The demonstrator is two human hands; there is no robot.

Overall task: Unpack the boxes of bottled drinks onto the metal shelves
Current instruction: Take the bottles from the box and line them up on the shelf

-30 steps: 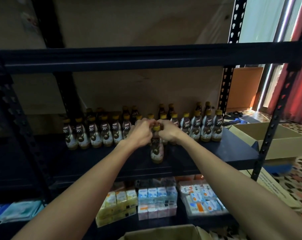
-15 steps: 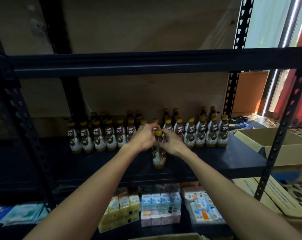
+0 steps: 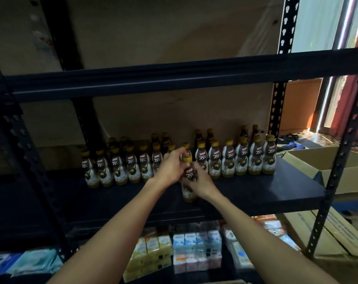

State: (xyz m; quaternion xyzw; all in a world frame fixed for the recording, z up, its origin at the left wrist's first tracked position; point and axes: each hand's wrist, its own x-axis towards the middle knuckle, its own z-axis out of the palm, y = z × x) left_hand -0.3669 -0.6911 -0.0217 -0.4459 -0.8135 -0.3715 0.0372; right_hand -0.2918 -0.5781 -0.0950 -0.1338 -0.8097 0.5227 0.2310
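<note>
A brown coffee bottle with a yellow cap (image 3: pixel 189 177) stands on the dark metal shelf (image 3: pixel 266 193), in front of the rows. My left hand (image 3: pixel 171 167) grips its neck and upper body from the left. My right hand (image 3: pixel 200 184) wraps its lower body from the right. Behind them, several matching bottles (image 3: pixel 243 158) stand in rows across the shelf, more on the left (image 3: pixel 114 167).
An upper shelf beam (image 3: pixel 174 76) crosses overhead. Black uprights (image 3: pixel 336 171) frame the right side. Small drink cartons (image 3: pixel 196 251) fill the lower shelf. An open cardboard box (image 3: pixel 325 165) sits to the right, with flattened cardboard (image 3: pixel 338 228) below it.
My right hand slid from the bottle's cap down to its lower body. The left hand stayed at the neck. The view shifted slightly down and left.
</note>
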